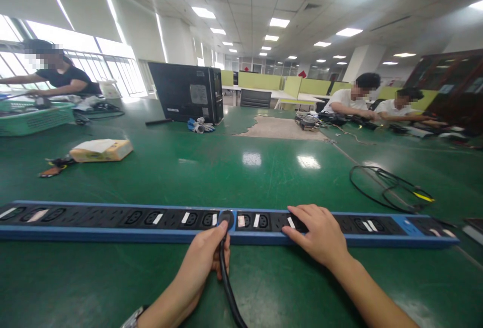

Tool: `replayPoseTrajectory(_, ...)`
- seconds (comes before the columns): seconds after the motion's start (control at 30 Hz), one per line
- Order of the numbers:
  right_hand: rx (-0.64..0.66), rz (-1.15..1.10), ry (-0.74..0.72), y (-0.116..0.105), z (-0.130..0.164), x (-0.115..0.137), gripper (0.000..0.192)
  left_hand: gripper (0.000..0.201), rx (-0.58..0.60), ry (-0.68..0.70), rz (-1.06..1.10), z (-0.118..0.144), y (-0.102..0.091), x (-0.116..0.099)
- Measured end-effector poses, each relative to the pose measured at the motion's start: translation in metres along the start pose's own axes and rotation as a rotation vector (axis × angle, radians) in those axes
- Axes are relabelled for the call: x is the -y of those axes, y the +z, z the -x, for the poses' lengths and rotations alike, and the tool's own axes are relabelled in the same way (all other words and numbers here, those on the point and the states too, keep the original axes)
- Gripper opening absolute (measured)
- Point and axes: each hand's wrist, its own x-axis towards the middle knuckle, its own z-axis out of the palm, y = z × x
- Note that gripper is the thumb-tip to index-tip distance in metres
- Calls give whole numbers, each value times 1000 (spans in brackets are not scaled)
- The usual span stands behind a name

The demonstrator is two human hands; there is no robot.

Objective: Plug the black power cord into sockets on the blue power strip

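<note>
A long blue power strip (113,235) with black sockets lies across the green table in front of me. My left hand (204,260) grips a black cable (228,288) whose plug (226,216) sits at a socket near the strip's middle, my thumb pressed against it. My right hand (319,235) rests palm down on the strip to the right of the plug, fingers spread over the sockets, holding nothing.
A coil of black cable (388,189) lies at the right. A tissue box (101,150) and a green basket (33,119) are at the left, a black computer case (188,91) behind. One person sits far left, two others at the far right.
</note>
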Motion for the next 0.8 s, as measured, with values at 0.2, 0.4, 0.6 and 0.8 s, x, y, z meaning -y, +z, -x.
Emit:
replayPoseTrajectory(0.2, -28, 13, -10, 1, -2, -3, 44, 45, -9, 31, 12, 1, 0, 1)
replayPoseTrajectory(0.4, -60, 23, -15, 2, -2, -7, 43, 45, 3, 42, 54, -1, 2, 5)
replayPoseTrajectory(0.6, -53, 6, 1, 3, -2, -7, 43, 46, 22, 57, 101, -4, 4, 5)
replayPoseTrajectory(0.8, -56, 5, 0, 3, -3, -11, 43, 45, -13, 270, 122, 10, -9, -16)
